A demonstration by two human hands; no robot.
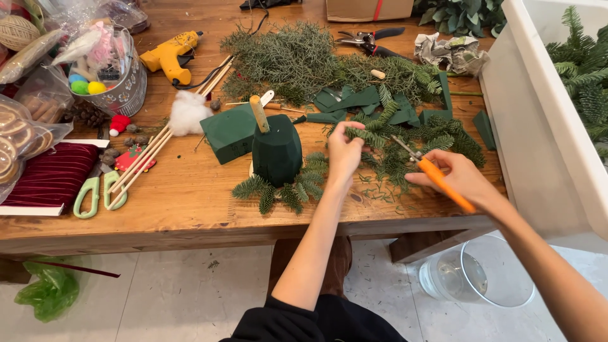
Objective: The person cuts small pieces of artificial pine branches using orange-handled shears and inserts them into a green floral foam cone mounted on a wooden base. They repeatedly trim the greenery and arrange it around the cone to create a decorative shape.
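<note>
A wooden table fills most of the view; its far edge and left end are cut off by the frame. At 3 o'clock a white box holding fir branches is only partly seen. A heap of evergreen cuttings lies at 12 o'clock of the table's middle, with dark green offcuts of foam mixed into it and hard to count. One rounded green foam cone with a wooden stick in its top stands near the centre, short sprigs ringed around its base; one square foam block lies touching it at 10 o'clock. A yellow glue gun is seen at 11 o'clock, green-handled scissors at 8 o'clock.

The left hand is pinched closed on a small fir sprig, held just at 3 o'clock of the cone. The right hand is wrapped around orange-handled snips, whose blades meet the sprig's stem; the blade tips are hard to make out against the greenery.
</note>
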